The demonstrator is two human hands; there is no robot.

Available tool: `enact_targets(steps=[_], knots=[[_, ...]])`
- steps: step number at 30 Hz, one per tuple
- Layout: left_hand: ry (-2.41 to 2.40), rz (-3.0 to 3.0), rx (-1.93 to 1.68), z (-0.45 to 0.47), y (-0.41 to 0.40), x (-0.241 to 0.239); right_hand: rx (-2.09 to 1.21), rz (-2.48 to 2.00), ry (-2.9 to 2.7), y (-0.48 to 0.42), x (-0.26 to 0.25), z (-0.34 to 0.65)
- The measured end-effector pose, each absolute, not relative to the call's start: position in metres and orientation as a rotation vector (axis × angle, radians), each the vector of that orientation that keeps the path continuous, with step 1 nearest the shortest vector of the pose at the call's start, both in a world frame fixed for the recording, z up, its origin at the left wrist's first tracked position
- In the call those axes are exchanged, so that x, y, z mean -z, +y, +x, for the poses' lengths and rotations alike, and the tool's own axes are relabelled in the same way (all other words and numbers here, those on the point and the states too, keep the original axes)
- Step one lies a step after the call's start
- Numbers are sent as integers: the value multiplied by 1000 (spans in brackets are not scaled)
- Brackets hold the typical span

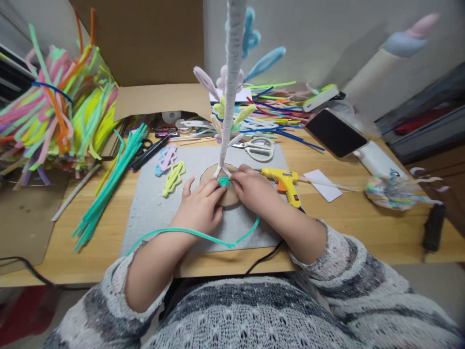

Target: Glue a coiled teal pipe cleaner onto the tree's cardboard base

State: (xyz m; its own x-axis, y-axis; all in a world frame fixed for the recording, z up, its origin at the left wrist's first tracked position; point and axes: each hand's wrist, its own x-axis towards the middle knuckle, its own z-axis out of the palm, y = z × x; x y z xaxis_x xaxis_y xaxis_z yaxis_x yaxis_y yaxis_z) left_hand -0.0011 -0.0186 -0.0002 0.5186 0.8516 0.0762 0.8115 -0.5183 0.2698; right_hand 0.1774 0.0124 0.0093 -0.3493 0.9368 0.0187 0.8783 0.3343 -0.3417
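A round wooden disc (232,196) lies on the grey cutting mat (152,194), with a white wrapped stem (230,87) rising upright from it. A teal pipe cleaner is wound into a small coil (224,182) on the disc at the foot of the stem. My left hand (199,203) holds the coil's left side with its fingertips, little finger lifted. On the other side, my right hand (252,186) pinches at the coil's edge, fingers curled in. The pipe cleaner's long tail (214,237) loops below the right hand and across my left forearm. Pastel flowers and leaves (241,114) grow from the stem.
A yellow glue gun (286,183) lies right of the disc, scissors (259,148) behind it. Teal pipe cleaners (112,186) and a big colourful bundle (54,106) are at left. Bent pastel shapes (174,177) lie on the mat. A phone (336,132) rests at right.
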Motion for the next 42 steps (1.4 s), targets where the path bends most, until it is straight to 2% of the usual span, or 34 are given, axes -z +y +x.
enact_targets(steps=[17, 26, 42], knots=[[1374, 2560, -383, 0, -16, -1, -372, -1605, -2442, 5, -11, 179], [1330, 2550, -340, -1, -12, -4, -543, -1536, -2267, 8, -1, 179], [1377, 2586, -320, 1, -17, -4, -529, -1623, -2297, 4, -5, 177]])
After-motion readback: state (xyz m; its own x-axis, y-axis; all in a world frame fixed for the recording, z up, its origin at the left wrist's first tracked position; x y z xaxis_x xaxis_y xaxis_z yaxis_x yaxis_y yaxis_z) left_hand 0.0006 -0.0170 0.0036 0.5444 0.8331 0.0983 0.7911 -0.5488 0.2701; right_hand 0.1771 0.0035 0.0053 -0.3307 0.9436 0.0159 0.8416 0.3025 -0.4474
